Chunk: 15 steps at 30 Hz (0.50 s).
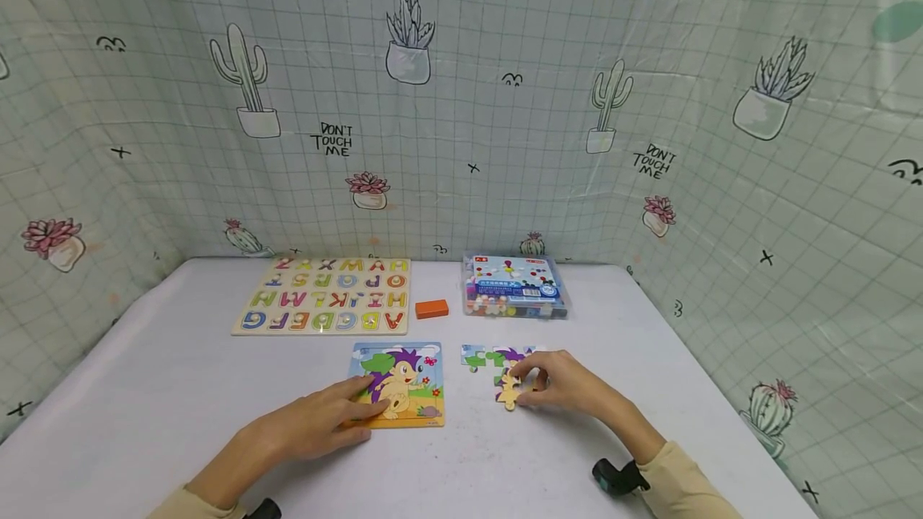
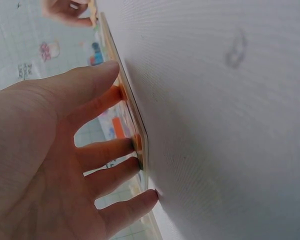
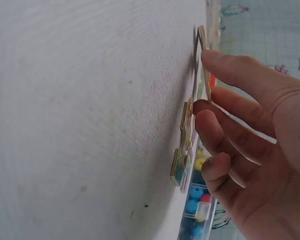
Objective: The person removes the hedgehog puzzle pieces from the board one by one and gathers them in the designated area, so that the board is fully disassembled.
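Note:
My left hand rests its spread, fairly straight fingers on a square hedgehog puzzle board. In the left wrist view the fingertips touch the board's edge, with one finger reaching down to the table. To the right, my right hand pinches a yellow jigsaw piece between thumb and fingers. The right wrist view shows this piece edge-on and tilted up off the table. Beside it lie several loose jigsaw pieces in blue, green and purple, partly hidden behind the right hand.
A wooden alphabet board lies at the back left. An orange block sits between it and a clear plastic box of coloured beads. A patterned curtain hangs behind the white table.

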{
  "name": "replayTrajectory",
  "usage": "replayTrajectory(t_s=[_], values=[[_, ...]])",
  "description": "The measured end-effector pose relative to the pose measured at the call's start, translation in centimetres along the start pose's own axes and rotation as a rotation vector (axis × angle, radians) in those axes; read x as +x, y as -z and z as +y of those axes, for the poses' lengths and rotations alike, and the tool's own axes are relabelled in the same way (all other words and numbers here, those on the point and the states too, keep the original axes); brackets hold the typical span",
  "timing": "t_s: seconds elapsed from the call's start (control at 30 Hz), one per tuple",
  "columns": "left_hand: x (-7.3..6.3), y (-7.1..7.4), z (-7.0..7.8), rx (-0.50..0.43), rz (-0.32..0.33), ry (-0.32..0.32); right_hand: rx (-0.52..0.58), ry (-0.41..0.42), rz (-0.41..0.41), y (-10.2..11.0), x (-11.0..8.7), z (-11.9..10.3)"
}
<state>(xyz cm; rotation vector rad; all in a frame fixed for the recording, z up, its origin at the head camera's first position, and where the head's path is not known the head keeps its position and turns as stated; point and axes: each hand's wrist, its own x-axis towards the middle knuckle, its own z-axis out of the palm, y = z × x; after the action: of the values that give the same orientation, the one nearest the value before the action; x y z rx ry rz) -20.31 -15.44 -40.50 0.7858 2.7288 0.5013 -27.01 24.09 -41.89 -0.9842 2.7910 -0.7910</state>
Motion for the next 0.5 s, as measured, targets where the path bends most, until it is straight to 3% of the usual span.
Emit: replayTrajectory(t_s=[0.3, 0.5], values=[[0.0, 0.1, 0.2, 0.008, -0.006, 0.005, -0.017, -0.016, 0.023, 0.0, 0.0, -0.2], [0.0, -0.1, 0.5, 0.045, -0.01, -0.002, 0.015, -0.021, -0.006, -0.3, 1.0, -1.1]])
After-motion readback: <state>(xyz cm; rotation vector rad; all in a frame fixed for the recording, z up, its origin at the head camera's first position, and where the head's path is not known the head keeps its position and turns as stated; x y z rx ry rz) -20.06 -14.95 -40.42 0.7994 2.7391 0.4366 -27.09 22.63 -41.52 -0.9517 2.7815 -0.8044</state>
